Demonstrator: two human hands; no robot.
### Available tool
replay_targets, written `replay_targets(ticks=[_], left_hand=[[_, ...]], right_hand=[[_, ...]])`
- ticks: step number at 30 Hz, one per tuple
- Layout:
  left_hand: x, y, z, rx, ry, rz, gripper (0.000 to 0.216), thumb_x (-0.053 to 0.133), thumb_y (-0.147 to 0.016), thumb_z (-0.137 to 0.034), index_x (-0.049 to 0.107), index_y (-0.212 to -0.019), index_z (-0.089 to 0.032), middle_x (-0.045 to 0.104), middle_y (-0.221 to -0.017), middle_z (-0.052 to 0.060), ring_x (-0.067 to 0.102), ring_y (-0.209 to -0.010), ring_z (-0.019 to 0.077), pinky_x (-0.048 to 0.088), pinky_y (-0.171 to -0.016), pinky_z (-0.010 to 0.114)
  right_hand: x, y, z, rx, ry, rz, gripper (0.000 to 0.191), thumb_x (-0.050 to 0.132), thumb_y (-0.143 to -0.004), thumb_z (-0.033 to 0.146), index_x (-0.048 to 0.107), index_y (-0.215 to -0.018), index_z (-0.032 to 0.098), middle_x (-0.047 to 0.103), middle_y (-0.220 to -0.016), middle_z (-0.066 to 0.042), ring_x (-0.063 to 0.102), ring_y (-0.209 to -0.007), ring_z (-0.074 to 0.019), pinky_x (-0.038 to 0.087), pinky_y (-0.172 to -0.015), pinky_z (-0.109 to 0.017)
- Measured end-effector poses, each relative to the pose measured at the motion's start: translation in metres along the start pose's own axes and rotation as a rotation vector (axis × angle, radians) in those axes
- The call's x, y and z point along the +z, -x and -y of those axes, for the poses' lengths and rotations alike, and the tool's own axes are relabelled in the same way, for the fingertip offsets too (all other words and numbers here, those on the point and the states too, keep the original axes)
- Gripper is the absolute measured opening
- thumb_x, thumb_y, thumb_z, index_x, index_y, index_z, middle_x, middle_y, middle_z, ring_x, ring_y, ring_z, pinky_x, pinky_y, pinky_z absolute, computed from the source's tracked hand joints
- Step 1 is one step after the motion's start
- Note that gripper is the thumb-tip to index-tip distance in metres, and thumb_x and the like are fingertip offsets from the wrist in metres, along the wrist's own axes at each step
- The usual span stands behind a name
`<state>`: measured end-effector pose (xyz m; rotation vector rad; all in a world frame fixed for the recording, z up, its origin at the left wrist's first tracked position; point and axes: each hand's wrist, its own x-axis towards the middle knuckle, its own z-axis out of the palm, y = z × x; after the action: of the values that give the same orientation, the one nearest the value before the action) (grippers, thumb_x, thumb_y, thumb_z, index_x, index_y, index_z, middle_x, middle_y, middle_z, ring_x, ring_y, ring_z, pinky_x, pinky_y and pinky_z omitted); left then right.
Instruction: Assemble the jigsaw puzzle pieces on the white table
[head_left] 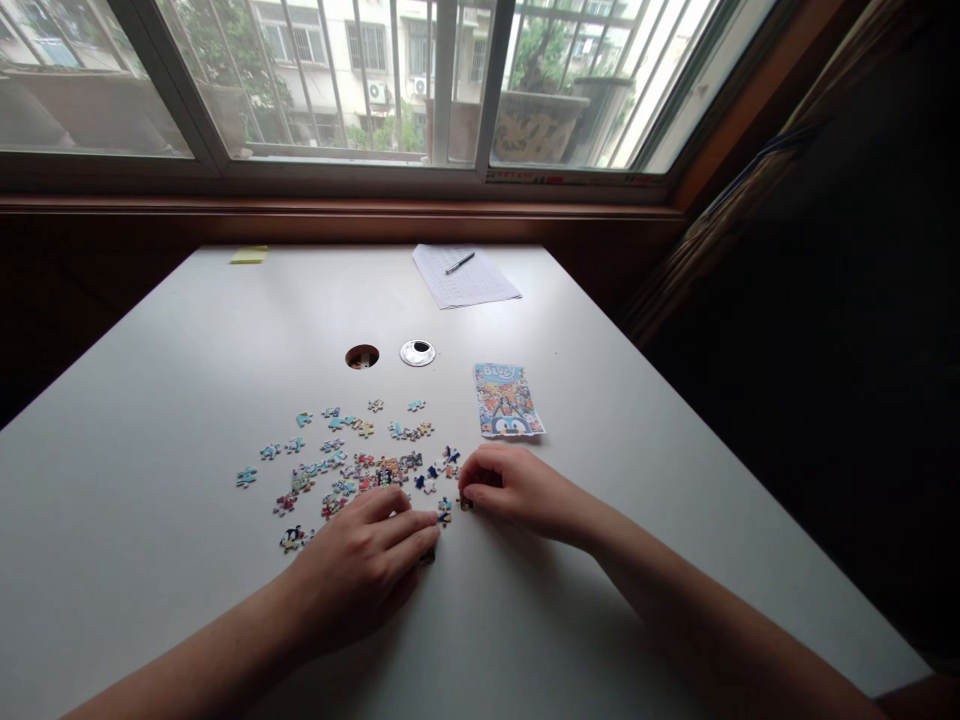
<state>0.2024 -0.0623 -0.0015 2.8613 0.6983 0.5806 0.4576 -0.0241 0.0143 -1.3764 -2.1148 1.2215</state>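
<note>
Several small jigsaw pieces [352, 462] lie scattered on the white table [187, 360]. My left hand [367, 565] rests palm down at the near edge of the pile, fingers stretched toward a piece [444, 512] at its fingertips. My right hand [510, 485] is curled, its fingertips pinching a small dark piece [466, 502] against the table. A colourful picture card [508, 400] lies just beyond my right hand.
A round cable hole [362, 356] and its loose cap [417, 352] sit behind the pieces. A sheet of paper [465, 277] with a pen [460, 263] and a yellow sticky pad [249, 255] lie near the window sill.
</note>
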Motion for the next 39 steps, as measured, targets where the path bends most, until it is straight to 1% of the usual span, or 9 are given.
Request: replay_targets(ticks=[5,11,16,24,31,35,39], left_hand=[[-0.0016,-0.0007,-0.0013,0.008,0.004,0.004,0.033,0.052,-0.090,-0.011,0.064,-0.120,-0.017,0.072,-0.120,0.007,0.056,-0.091,0.0226,0.053,-0.082,0.040],[-0.0011,-0.0001,-0.0009,-0.004,0.001,0.027,0.035,0.053,-0.090,-0.012,0.064,-0.123,-0.018,0.072,-0.120,0.007,0.057,-0.094,0.0233,0.052,-0.083,0.041],[-0.0006,-0.0002,-0.0001,0.002,0.005,0.023,0.033,0.053,-0.091,-0.012,0.064,-0.122,-0.018,0.071,-0.121,0.007,0.056,-0.094,0.0230,0.052,-0.083,0.040],[0.0002,0.0005,0.0000,0.004,0.002,0.026,0.034,0.052,-0.092,-0.011,0.064,-0.123,-0.018,0.071,-0.121,0.007,0.055,-0.094,0.0225,0.052,-0.084,0.039],[0.0009,0.0035,-0.0010,-0.039,-0.101,0.021,0.033,0.056,-0.091,-0.016,0.065,-0.123,-0.019,0.067,-0.130,0.004,0.054,-0.106,0.0261,0.050,-0.094,0.044],[0.0024,0.0018,-0.0014,-0.044,-0.125,0.038,0.037,0.056,-0.092,-0.017,0.064,-0.128,-0.020,0.064,-0.136,0.002,0.052,-0.116,0.0269,0.048,-0.100,0.045],[0.0043,0.0020,-0.0012,-0.048,-0.129,0.043,0.039,0.056,-0.093,-0.018,0.062,-0.131,-0.021,0.065,-0.136,0.002,0.051,-0.119,0.0270,0.046,-0.103,0.045]], right_hand=[[-0.0003,0.0000,-0.0020,0.002,-0.040,0.020,0.011,0.065,-0.084,0.016,0.074,-0.090,0.019,0.071,-0.090,-0.002,0.064,-0.081,-0.0163,0.048,-0.073,-0.026],[0.0023,0.0010,-0.0013,-0.009,-0.047,0.033,0.009,0.066,-0.084,0.017,0.074,-0.088,0.020,0.069,-0.087,-0.001,0.064,-0.079,-0.0154,0.047,-0.071,-0.025],[0.0044,0.0019,0.0014,-0.013,-0.027,0.009,0.008,0.068,-0.083,0.016,0.073,-0.086,0.020,0.069,-0.086,0.000,0.063,-0.078,-0.0144,0.047,-0.070,-0.025],[0.0068,0.0019,-0.0016,-0.016,-0.019,-0.015,0.006,0.070,-0.083,0.017,0.073,-0.086,0.020,0.069,-0.085,0.000,0.063,-0.077,-0.0140,0.046,-0.070,-0.024],[0.0076,0.0018,0.0001,-0.018,-0.027,-0.018,0.005,0.070,-0.083,0.018,0.074,-0.085,0.020,0.070,-0.084,-0.001,0.063,-0.076,-0.0146,0.046,-0.068,-0.025],[0.0087,0.0019,-0.0017,-0.025,-0.030,-0.026,0.005,0.069,-0.083,0.018,0.074,-0.085,0.020,0.070,-0.083,0.000,0.063,-0.075,-0.0143,0.046,-0.068,-0.024],[0.0089,0.0021,-0.0013,-0.016,-0.029,-0.030,0.006,0.069,-0.083,0.018,0.074,-0.085,0.020,0.070,-0.084,0.000,0.064,-0.076,-0.0144,0.046,-0.068,-0.024]])
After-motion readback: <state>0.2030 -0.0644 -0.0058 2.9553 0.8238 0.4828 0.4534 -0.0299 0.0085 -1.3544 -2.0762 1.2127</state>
